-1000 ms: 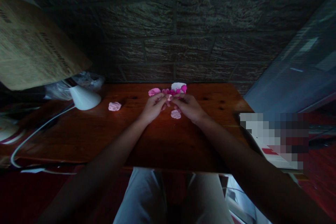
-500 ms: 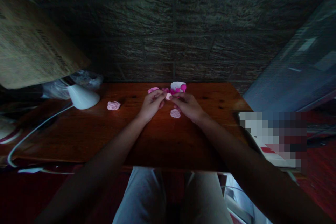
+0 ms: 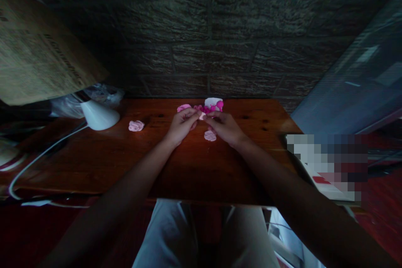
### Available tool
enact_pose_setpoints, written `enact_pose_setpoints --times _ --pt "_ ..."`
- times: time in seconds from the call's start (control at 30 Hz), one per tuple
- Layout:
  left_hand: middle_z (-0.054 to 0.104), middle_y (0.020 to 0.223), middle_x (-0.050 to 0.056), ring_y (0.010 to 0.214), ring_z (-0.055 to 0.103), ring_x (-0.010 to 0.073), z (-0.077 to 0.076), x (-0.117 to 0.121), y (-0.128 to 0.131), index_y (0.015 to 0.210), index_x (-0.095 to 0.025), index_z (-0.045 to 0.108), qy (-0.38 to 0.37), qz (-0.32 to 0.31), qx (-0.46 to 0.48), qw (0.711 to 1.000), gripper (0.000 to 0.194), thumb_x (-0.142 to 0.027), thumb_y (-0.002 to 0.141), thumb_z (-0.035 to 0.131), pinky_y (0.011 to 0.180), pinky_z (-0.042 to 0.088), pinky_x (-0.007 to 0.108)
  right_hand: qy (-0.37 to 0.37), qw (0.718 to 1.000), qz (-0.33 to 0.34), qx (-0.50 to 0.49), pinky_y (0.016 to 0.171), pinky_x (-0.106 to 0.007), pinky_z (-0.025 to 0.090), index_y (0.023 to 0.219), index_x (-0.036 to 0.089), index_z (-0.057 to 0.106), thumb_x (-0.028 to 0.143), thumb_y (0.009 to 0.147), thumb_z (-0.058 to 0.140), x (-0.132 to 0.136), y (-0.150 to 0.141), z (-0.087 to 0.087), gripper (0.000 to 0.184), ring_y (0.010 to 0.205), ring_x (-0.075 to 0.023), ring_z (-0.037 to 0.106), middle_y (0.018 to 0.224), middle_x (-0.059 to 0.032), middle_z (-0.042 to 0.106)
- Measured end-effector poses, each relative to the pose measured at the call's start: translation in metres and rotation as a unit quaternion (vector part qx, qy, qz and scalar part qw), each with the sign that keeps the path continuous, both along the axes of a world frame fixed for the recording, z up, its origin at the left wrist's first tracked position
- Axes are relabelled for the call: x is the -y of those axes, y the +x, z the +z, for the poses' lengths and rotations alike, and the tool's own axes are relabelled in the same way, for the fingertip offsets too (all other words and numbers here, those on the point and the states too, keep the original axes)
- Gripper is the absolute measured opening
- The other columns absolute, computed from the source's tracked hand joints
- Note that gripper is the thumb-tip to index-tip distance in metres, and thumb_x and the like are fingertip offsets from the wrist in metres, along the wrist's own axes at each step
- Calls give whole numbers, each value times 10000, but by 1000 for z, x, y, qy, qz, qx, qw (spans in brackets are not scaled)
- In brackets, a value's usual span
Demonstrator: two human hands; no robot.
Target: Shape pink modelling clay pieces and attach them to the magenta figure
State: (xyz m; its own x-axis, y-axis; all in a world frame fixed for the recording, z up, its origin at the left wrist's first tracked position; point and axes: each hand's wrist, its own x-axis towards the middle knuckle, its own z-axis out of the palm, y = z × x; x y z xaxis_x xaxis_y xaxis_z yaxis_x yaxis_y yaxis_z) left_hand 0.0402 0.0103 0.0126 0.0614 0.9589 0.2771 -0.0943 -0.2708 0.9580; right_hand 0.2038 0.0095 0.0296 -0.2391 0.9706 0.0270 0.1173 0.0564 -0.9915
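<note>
The left hand (image 3: 182,124) and the right hand (image 3: 226,127) meet over the wooden table (image 3: 125,163), fingertips pinching a small pale pink piece (image 3: 202,115) between them. Just below the piece, nearer the right hand, lies a light pink lump (image 3: 210,135). Behind the hands sit bright pink bits (image 3: 211,109) and a white piece (image 3: 212,101). A crumpled pink lump (image 3: 136,125) rests well left of the left hand, near a white lamp base (image 3: 99,116).
</note>
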Motion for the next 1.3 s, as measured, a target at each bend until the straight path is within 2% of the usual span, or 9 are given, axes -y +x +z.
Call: enact_pose_setpoints --times 0.23,0.67,0.87,1.07,1.3 --pt "494 516 -55 464 384 63 1 1 1 714 -167 640 9 -1 -5 1000 354 -461 750 834 464 248 218 23 1000 14 4 510 -210 448 899 168 733 270 906 697 -3 1 -5 108 528 -104 600 623 17 654" --pt "510 532 -41 465 408 68 -1 -2 1 726 -163 652 -27 24 -7 999 216 -339 803 751 460 258 208 21 999 11 22 484 -189 420 865 172 727 232 928 672 0 -1 0 103 501 -83 576 616 24 652" --pt "492 506 -43 453 399 71 1 0 3 665 -173 601 -16 31 -18 999 315 -410 826 730 461 273 217 57 997 25 41 499 -205 439 874 175 729 275 937 661 -2 0 -7 136 523 -105 598 633 10 666" --pt "482 502 -47 449 381 65 2 2 2 632 -179 563 -7 24 -25 999 456 -549 809 764 455 257 225 52 997 32 38 484 -206 428 896 173 732 290 946 643 -1 -1 -10 155 518 -108 599 651 8 678" --pt "488 507 -52 448 389 64 0 1 2 678 -171 613 -2 14 -21 1000 421 -532 780 804 450 257 221 71 996 24 47 503 -211 447 858 184 730 269 943 650 -1 0 -9 145 535 -114 610 638 5 679"
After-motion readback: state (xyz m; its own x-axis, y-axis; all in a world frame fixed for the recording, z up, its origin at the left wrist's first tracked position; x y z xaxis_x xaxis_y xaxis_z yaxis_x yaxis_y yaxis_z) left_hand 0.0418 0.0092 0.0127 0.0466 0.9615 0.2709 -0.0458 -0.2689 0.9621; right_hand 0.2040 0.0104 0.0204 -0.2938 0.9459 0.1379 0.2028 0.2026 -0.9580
